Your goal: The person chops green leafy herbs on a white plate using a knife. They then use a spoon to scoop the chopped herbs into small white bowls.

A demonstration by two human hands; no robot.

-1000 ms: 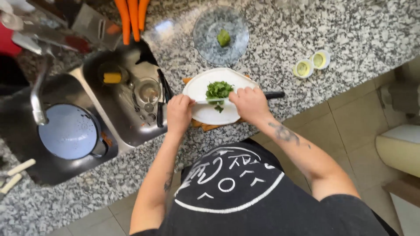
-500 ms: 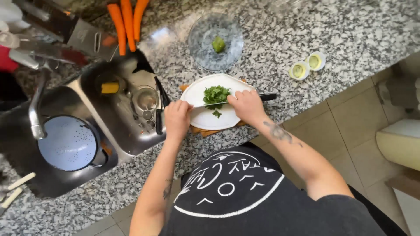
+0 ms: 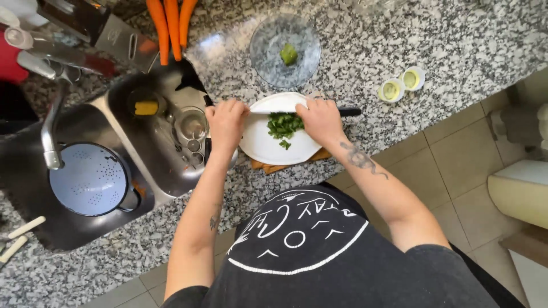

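The person stood at a speckled granite counter [image 3: 456, 40], both hands over a white plate [image 3: 268, 149] that sat on a wooden board [image 3: 274, 166] just beside the sink [image 3: 165, 171]. The right hand [image 3: 321, 118] was closed around a black-handled knife [image 3: 348, 112], its blade laid across the far part of the plate, and the left hand [image 3: 225, 121] pressed down on the blade's other end, fingers curled over it. A small heap of chopped green herbs [image 3: 284, 125] lay on the plate between the two hands, a few bits strayed toward the middle. Beyond the plate stood a glass bowl [image 3: 268, 51] holding one green piece [image 3: 289, 55]. Three carrots [image 3: 170, 25] lay at the counter's far edge, and two squeezed lime halves [image 3: 401, 84] sat off to the right. A pale blue colander [image 3: 91, 179] rested in the sink's left basin.
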